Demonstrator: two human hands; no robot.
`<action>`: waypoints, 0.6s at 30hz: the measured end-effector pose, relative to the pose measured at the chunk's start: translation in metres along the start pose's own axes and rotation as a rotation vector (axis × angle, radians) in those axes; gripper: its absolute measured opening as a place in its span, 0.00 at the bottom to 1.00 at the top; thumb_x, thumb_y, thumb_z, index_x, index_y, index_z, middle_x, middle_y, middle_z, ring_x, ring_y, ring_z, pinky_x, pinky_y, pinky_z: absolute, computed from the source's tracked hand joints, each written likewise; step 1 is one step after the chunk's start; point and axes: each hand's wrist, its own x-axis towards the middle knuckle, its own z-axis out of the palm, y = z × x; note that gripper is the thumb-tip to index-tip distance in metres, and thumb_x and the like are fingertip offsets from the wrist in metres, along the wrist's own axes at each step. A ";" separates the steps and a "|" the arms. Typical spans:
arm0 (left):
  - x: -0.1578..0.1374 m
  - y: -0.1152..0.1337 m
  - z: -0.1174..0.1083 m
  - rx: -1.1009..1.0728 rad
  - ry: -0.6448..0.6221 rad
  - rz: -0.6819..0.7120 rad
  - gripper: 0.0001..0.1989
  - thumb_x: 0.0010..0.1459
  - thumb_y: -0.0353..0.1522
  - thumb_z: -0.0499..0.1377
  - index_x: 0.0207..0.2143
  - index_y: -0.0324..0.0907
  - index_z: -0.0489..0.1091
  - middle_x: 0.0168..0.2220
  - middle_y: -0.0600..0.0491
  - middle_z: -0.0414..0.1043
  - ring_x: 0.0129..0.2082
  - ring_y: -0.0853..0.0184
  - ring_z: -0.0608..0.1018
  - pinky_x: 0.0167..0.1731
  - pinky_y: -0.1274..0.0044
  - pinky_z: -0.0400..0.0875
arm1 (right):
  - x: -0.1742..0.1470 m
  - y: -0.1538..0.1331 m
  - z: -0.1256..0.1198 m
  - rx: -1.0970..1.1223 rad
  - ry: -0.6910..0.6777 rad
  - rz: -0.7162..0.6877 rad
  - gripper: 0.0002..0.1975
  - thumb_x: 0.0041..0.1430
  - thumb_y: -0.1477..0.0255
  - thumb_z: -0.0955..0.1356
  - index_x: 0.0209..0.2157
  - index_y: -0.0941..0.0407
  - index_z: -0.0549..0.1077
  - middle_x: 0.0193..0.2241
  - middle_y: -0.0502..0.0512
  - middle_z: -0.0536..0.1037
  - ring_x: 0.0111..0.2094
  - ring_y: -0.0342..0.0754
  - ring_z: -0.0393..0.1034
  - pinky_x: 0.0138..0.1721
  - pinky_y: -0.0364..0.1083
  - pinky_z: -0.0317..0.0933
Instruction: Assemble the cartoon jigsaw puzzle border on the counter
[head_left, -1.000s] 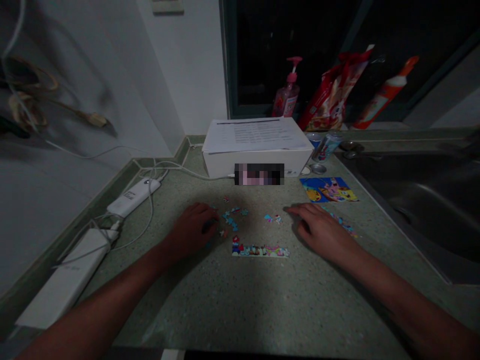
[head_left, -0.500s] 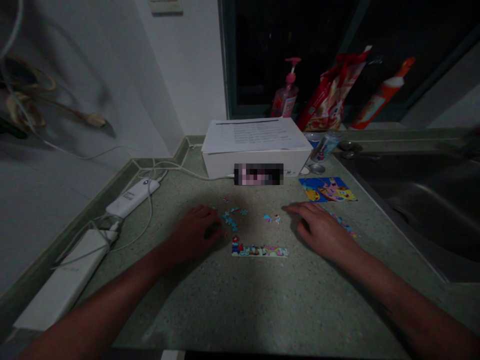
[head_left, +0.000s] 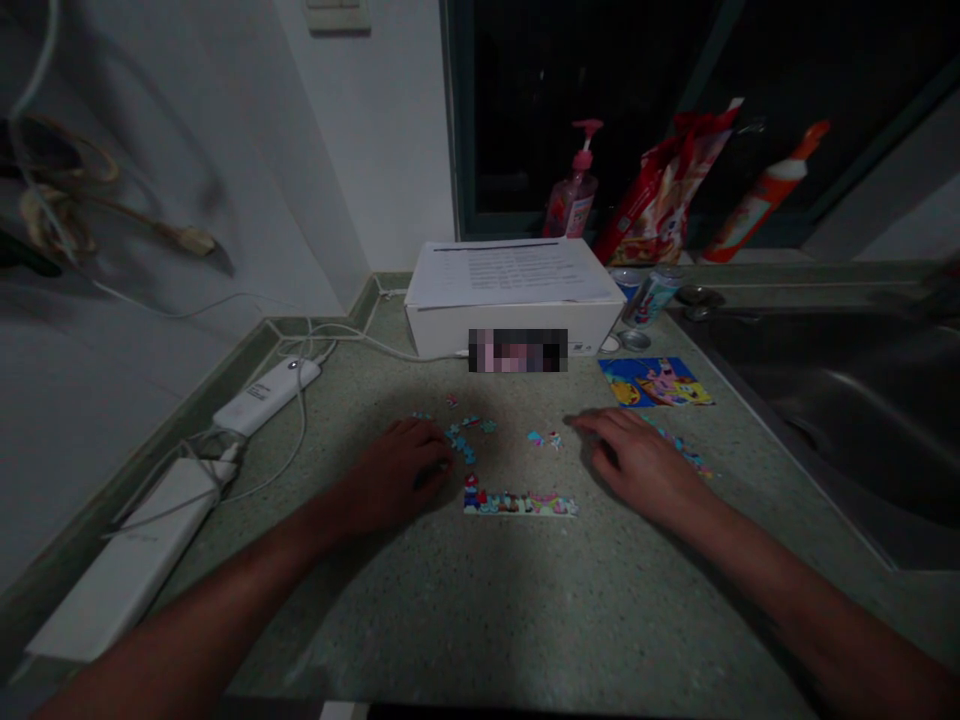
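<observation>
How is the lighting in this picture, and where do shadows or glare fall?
Head view: dim overall, the window nearly black; head view: soft shadow on the counter around the left hand; head view: faint glare in the sink.

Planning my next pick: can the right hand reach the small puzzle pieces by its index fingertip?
Probably yes: the right hand is close beside those puzzle pieces, with nothing seen lying between them.
</observation>
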 end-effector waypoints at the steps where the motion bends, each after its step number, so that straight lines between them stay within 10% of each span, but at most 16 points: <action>1: 0.000 0.000 0.000 0.003 0.003 0.006 0.08 0.73 0.30 0.60 0.49 0.46 0.79 0.50 0.49 0.80 0.52 0.56 0.78 0.56 0.60 0.71 | 0.000 0.000 0.000 -0.006 -0.005 -0.004 0.21 0.67 0.78 0.64 0.57 0.53 0.80 0.51 0.62 0.85 0.54 0.61 0.80 0.59 0.62 0.74; 18: -0.001 -0.003 0.001 0.002 0.003 0.027 0.15 0.71 0.25 0.56 0.50 0.48 0.80 0.51 0.49 0.80 0.52 0.57 0.78 0.57 0.60 0.72 | 0.000 -0.001 -0.001 0.009 -0.018 -0.002 0.22 0.66 0.79 0.64 0.57 0.54 0.80 0.51 0.62 0.85 0.54 0.60 0.79 0.59 0.63 0.74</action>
